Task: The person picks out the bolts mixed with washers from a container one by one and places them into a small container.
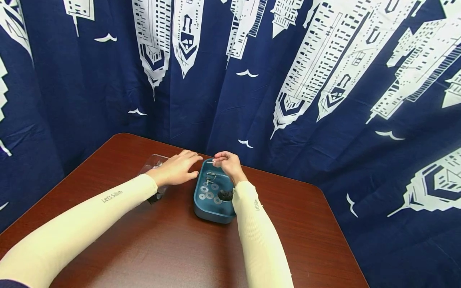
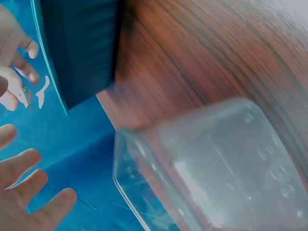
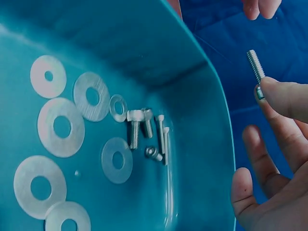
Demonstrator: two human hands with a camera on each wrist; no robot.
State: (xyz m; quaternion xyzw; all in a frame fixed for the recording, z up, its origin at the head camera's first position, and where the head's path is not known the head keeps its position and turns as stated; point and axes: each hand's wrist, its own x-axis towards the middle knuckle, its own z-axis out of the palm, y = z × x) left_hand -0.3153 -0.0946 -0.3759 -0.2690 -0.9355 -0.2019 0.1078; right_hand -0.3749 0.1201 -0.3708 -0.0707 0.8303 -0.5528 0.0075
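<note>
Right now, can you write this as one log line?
right hand pinches screw | left hand holds nothing | blue bin holds washers, more screws | clear container on table

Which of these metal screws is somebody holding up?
The screw pinched in the right hand, its threaded shank showing; the other screws in view lie in the blue tub, untouched.

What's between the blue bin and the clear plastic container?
Bare brown tabletop, as the left wrist view shows between the blue bin and clear plastic container; in the head view, the left hand crosses that gap.
</note>
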